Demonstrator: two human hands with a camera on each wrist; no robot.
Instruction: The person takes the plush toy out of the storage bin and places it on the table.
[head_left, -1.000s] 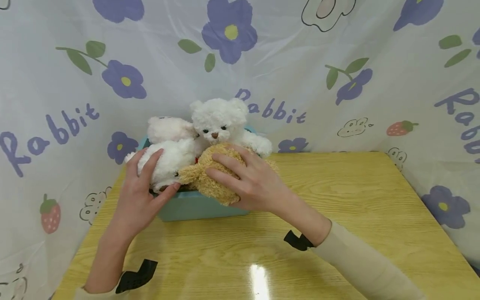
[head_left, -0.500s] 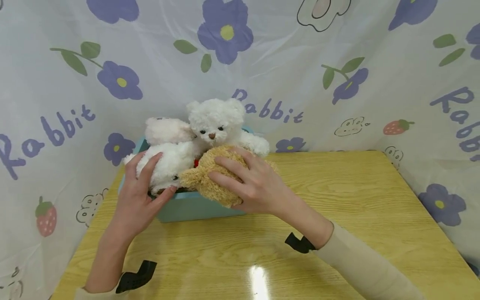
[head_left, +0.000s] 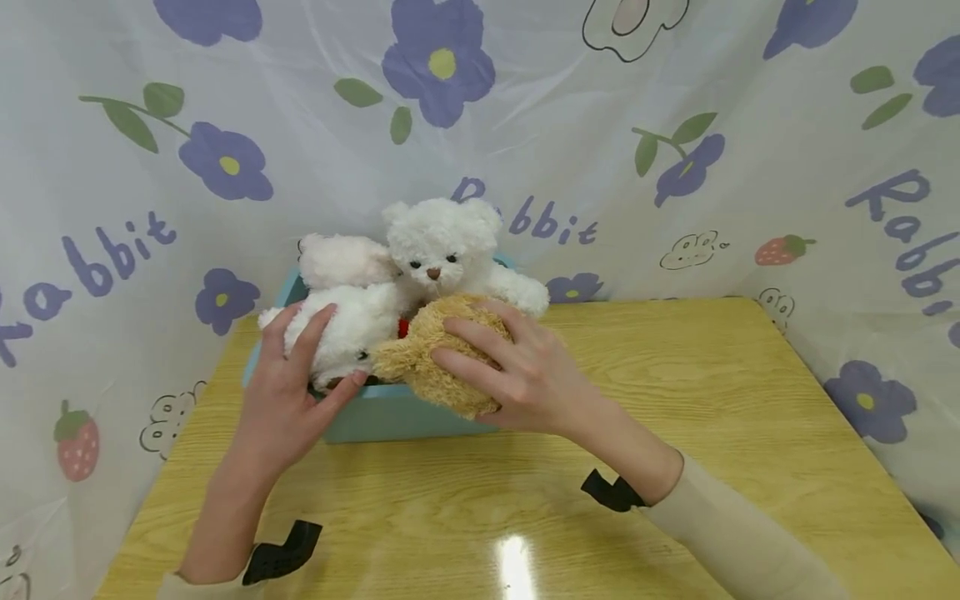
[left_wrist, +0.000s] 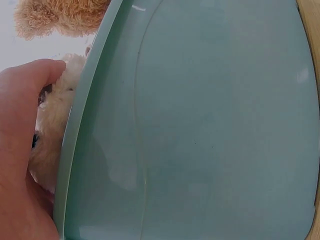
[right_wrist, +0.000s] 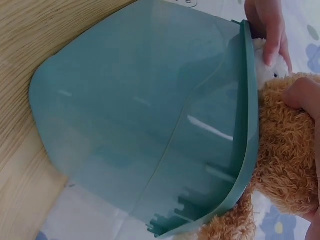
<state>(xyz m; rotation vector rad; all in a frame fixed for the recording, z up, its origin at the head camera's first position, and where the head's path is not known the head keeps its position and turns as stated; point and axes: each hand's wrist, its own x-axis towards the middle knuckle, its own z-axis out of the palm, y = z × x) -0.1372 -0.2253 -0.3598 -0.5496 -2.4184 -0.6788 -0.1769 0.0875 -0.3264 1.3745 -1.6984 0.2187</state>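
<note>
Honestly, right hand [head_left: 517, 375] grips the tan plush [head_left: 444, 385] at the front of the teal bin [head_left: 405, 421], left hand [head_left: 281, 408] grips a white plush [head_left: 348, 333] inside; heaped like that, loosening could spill tan.

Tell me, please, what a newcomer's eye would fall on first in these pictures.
Probably the white teddy bear, upright at the back of the teal bin and facing the camera. Next might come the tan plush toy at the bin's near side, held in the person's right grip. Behind it all, the pale backdrop with purple flowers and "Rabbit" lettering also catches the eye.
</note>
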